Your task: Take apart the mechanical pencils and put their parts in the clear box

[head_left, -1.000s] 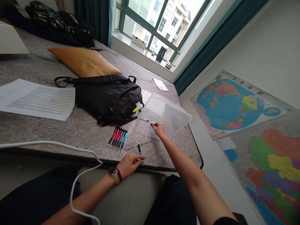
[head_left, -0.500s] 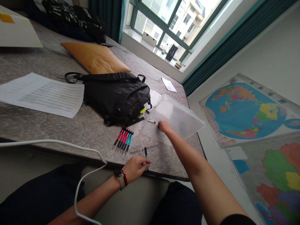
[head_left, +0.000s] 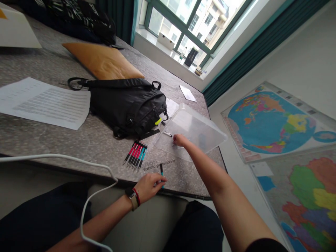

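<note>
My left hand [head_left: 151,185] is at the table's front edge, its thumb and fingers closed on a teal and black pen [head_left: 161,170] that points away from me. My right hand [head_left: 180,140] reaches over a clear plastic case [head_left: 203,127]. Its fingers are curled together, and what they hold, if anything, is hidden. Just left of those fingertips lies a white and black pen [head_left: 167,134]. Between the backpack and my left hand, several red and teal pens [head_left: 135,155] with black grips lie side by side in a row.
A black backpack [head_left: 126,105] lies behind the pens, with an orange-brown envelope [head_left: 105,63] beyond it. Printed paper [head_left: 52,103] is at the left. A white cable [head_left: 86,161] crosses the table's front edge [head_left: 183,195]. A white card [head_left: 187,93] lies farther back.
The view has shifted slightly, so everything sits a little farther left and up. My left hand keeps the pen; my right hand's fingers stay curled over the plastic case.
</note>
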Demonstrator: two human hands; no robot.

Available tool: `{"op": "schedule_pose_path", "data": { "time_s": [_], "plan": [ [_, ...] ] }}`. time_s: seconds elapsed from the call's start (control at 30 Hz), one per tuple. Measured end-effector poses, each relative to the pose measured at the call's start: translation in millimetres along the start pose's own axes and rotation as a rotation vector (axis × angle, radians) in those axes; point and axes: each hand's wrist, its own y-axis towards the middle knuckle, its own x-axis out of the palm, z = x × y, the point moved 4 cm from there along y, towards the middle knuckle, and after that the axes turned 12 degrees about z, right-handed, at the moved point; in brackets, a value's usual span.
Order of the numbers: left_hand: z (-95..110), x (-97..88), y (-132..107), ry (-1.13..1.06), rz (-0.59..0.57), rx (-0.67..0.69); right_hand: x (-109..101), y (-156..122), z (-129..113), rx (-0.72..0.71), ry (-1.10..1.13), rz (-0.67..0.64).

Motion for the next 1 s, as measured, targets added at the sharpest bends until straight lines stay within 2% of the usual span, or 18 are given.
{"op": "schedule_pose_path", "data": {
  "time_s": [0.17, 0.27, 0.37, 0.43, 0.53, 0.67, 0.83, 1.0],
  "plan": [
    [0.3, -2.8, 3.9, 0.004, 0.05, -0.004, -12.4, -17.4, -5.1, 0.054, 0.103, 0.165],
    [-1.6, -7.7, 7.8, -0.025, 0.103, -0.044, -14.4, -43.2, -7.2, 0.101, 0.179, 0.281],
    [-5.7, -13.1, 11.8, -0.047, 0.15, -0.098, -2.8, -87.7, -10.7, 0.138, 0.304, 0.365],
    [-9.5, -15.9, 14.1, -0.057, 0.179, -0.139, 10.2, -126.5, -14.2, 0.21, 0.695, 0.453],
    [-14.9, -18.0, 16.2, -0.114, 0.211, -0.198, 33.0, -184.8, -31.7, 0.269, 1.037, 0.411],
    [-16.3, -18.9, 16.3, -0.168, 0.246, -0.218, 41.9, -236.6, -63.0, 0.308, 1.224, 0.359],
    [-14.1, -15.8, 12.2, -0.208, 0.249, -0.246, 36.0, -255.3, -75.0, 0.43, 1.313, 0.425],
    [-12.5, -11.2, 7.6, -0.232, 0.233, -0.228, 30.0, -261.7, -74.9, 0.403, 1.275, 0.445]
  ]
}}
